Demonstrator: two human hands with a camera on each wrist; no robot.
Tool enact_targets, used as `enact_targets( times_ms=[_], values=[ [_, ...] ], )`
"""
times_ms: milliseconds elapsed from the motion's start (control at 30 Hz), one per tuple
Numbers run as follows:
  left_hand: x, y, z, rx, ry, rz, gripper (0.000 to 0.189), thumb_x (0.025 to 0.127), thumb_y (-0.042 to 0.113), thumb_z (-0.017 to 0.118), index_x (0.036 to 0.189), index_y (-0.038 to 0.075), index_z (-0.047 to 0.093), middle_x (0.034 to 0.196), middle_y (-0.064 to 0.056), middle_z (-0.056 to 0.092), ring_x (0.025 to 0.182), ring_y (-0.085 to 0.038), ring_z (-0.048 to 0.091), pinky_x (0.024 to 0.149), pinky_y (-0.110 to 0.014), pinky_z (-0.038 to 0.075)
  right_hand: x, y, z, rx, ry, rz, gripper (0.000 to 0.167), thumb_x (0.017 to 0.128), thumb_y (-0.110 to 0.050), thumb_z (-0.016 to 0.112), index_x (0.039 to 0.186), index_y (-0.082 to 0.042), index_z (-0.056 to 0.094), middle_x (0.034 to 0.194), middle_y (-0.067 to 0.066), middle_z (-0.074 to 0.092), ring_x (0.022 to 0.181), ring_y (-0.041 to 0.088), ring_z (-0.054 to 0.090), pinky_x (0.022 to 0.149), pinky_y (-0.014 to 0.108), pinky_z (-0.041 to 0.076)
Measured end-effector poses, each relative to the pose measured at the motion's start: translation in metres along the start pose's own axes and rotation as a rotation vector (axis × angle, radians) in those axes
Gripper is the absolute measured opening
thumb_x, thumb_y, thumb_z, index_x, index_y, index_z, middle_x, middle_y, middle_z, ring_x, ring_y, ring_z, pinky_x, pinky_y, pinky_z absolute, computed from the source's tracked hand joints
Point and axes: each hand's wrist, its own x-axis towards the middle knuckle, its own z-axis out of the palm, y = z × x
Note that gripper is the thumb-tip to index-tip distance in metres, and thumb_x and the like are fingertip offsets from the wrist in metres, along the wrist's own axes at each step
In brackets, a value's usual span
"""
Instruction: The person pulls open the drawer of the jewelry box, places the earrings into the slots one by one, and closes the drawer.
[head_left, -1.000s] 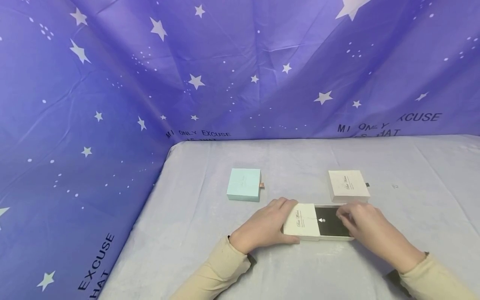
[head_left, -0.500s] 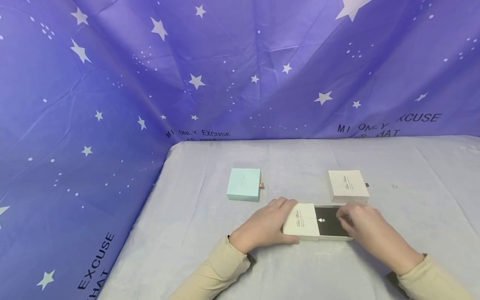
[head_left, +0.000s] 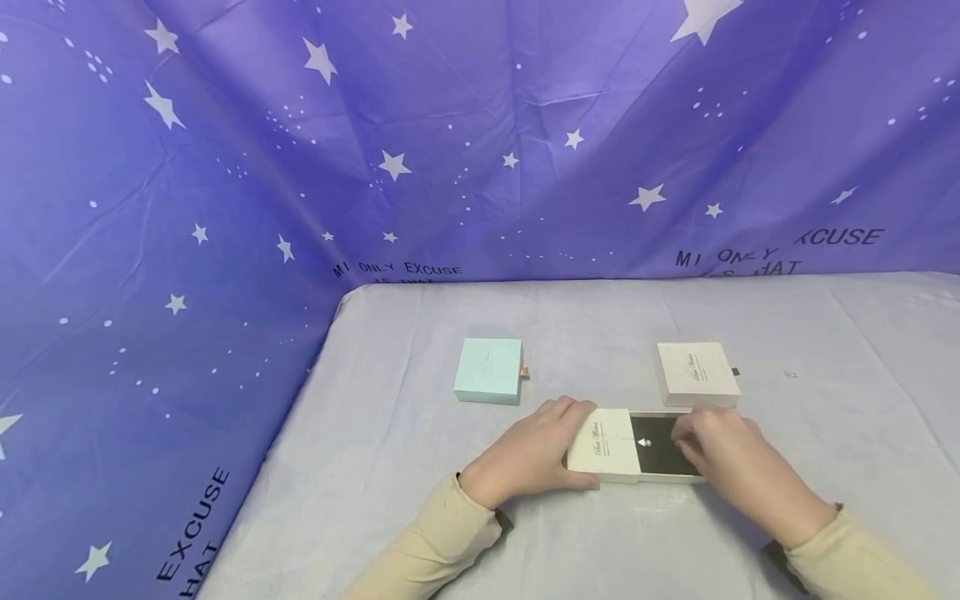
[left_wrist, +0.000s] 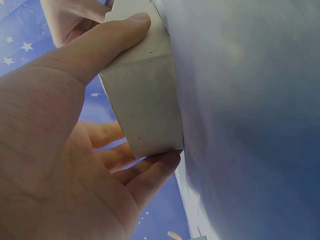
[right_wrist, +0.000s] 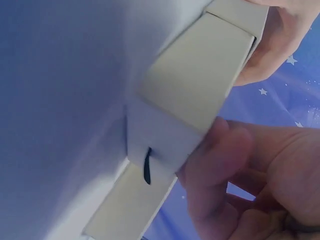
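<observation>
My left hand [head_left: 536, 450] grips the cream sleeve of a slide-out gift box [head_left: 600, 442], thumb along the near side and fingers over the far side. Its drawer [right_wrist: 197, 70] is pulled out to the right, lined with a black insert [head_left: 658, 446]. A small shiny white piece of jewellery [head_left: 644, 442] sits on the insert near the sleeve. Over the drawer's right end is my right hand [head_left: 731, 454], its fingers curled and dipping to the insert, with thumb and fingertips right at the rim. I cannot tell whether they pinch something. A black ribbon tab [right_wrist: 147, 167] hangs from the drawer's end.
Behind the left hand stands a mint-green box [head_left: 489, 371] with an orange tab. A second cream box [head_left: 697, 371] with a dark tab is just beyond the right hand. Tiny shiny items [head_left: 791, 375] lie right of it on the grey tablecloth [head_left: 390, 367]. A starry purple curtain [head_left: 480, 150] hangs behind.
My right wrist and sleeve have shifted slightly left, while its fingertips stay over the drawer. The left hand and the box hold still.
</observation>
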Motion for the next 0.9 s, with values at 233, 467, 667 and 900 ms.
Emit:
enact_targets(
  times_ms=[233,467,667,900],
  values=[
    [-0.0007,-0.0003,-0.0005,-0.004,0.006,0.002,0.086,0.078,0.049,0.081,0.146,0.013,0.041,0.128,0.002,0.054,0.11,-0.008,0.051,0.093,-0.02,0.046,0.0006,-0.0008,-0.0084,-0.07,-0.051,0.038,0.011,0.076,-0.005,0.078,0.079,-0.014,0.072,0.078,0.002,0.071,0.061,0.022,0.062,0.049,0.042,0.049],
    [-0.0006,-0.0005,-0.001,-0.005,0.01,0.009,0.086,0.078,0.049,0.08,0.145,0.013,0.041,0.127,0.002,0.054,0.108,-0.007,0.05,0.09,-0.018,0.046,0.0005,-0.0017,-0.0083,-0.073,-0.051,0.015,0.015,0.078,-0.006,0.078,0.074,-0.017,0.069,0.073,-0.002,0.069,0.057,0.017,0.059,0.047,0.038,0.046],
    [-0.0003,0.0003,-0.0021,0.001,0.004,0.002,0.087,0.078,0.049,0.081,0.146,0.013,0.041,0.127,0.002,0.054,0.108,-0.008,0.05,0.089,-0.018,0.046,0.0,-0.0004,-0.0061,-0.055,-0.035,0.002,0.016,0.078,-0.005,0.078,0.074,-0.017,0.068,0.074,-0.002,0.069,0.059,0.019,0.061,0.049,0.039,0.048],
    [-0.0005,0.0,-0.0013,0.002,0.003,0.003,0.086,0.078,0.049,0.08,0.145,0.013,0.041,0.126,0.002,0.055,0.106,-0.007,0.05,0.088,-0.018,0.046,-0.0028,-0.0005,-0.0065,-0.037,-0.026,0.007,0.014,0.076,-0.006,0.079,0.077,-0.016,0.069,0.078,0.0,0.07,0.065,0.022,0.065,0.056,0.043,0.053]
  ],
)
